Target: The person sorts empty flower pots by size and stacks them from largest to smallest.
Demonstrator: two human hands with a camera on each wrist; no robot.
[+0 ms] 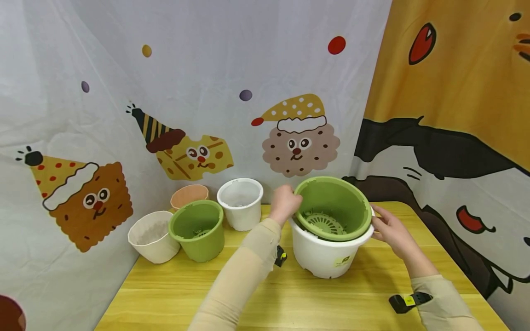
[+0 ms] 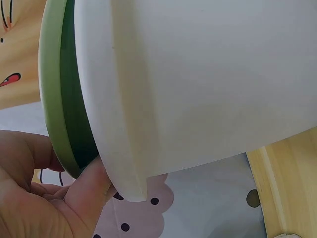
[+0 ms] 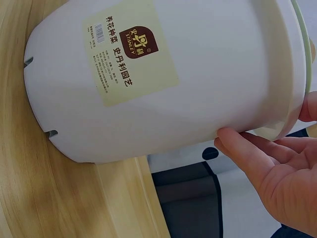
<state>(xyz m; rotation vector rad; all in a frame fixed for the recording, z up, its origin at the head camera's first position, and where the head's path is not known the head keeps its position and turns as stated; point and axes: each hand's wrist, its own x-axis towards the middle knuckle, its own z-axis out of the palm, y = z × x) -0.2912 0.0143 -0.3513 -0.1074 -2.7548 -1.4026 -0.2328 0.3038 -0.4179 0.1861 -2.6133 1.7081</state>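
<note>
A large green flowerpot (image 1: 337, 197) sits tilted inside a large white flowerpot (image 1: 325, 257), its rim raised above the white one. My left hand (image 1: 285, 202) pinches the green pot's rim at the left; the left wrist view shows the thumb of that hand (image 2: 54, 198) in the gap between the two rims. At the right side, my right hand (image 1: 391, 230) holds the white pot's rim. Seen from the right wrist, the right hand (image 3: 282, 173) has a finger on the white wall below the rim and the thumb near the top edge.
Back left on the wooden table (image 1: 174, 294) stand a smaller green pot (image 1: 203, 248), a cream faceted pot (image 1: 155, 248), an orange pot (image 1: 188, 195) and a white pot (image 1: 244, 216). A printed cloth (image 1: 198, 69) hangs behind the table.
</note>
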